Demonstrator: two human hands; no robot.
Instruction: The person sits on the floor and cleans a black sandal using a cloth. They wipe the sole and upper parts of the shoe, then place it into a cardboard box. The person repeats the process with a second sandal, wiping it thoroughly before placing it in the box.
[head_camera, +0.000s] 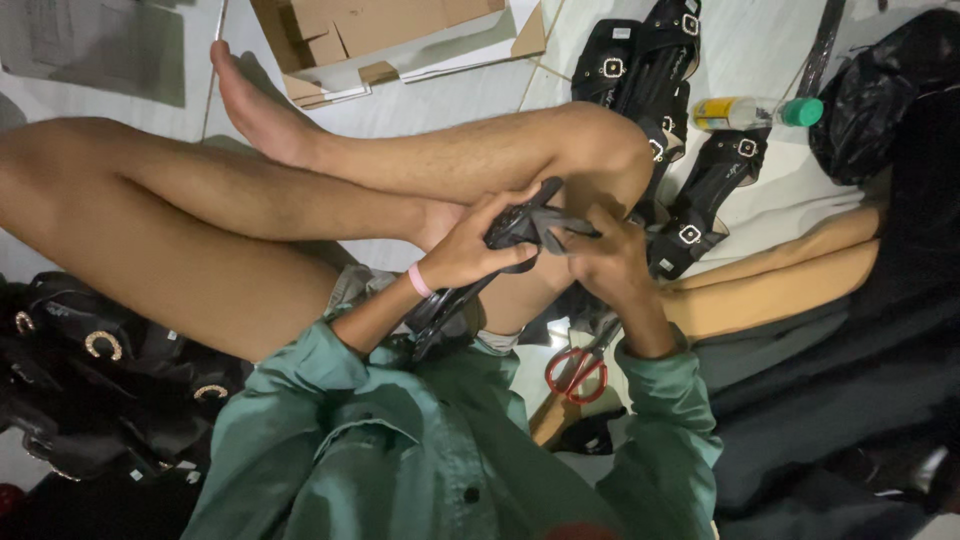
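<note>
A black sandal (500, 262) is held between both hands just in front of the bent knee (600, 150), touching the shin below it. Its long axis is seen to run on a diagonal: the strap end points up and away toward the knee, while the sole end slants down toward the lap, beneath the left wrist. The sole side is largely hidden by the left hand, so the exact facing cannot be told.

The left hand (470, 245) is closed around the upper part of the sandal, fingers curled over its far edge and thumb pressed on the near side. The wrist is bent slightly, and a pink band (419, 280) is worn on it. The left forearm is raised from the green sleeve (300, 370) toward the knee.

The right hand (610, 260) is closed on a thin black strap (565, 225) at the sandal's upper end, pinched between the fingertips; the back of the hand is turned toward the camera. The right forearm is drawn up steeply from below the knee.

Red-handled scissors (575, 368) are lying on the floor below the knee, near the right elbow. Several black sandals with buckles (690, 150) are piled just beyond the knee, and a small bottle with a green cap (760, 112) is lying past them. Flattened cardboard (400, 35) is set well above the knee, near the bare foot (255, 105).
</note>
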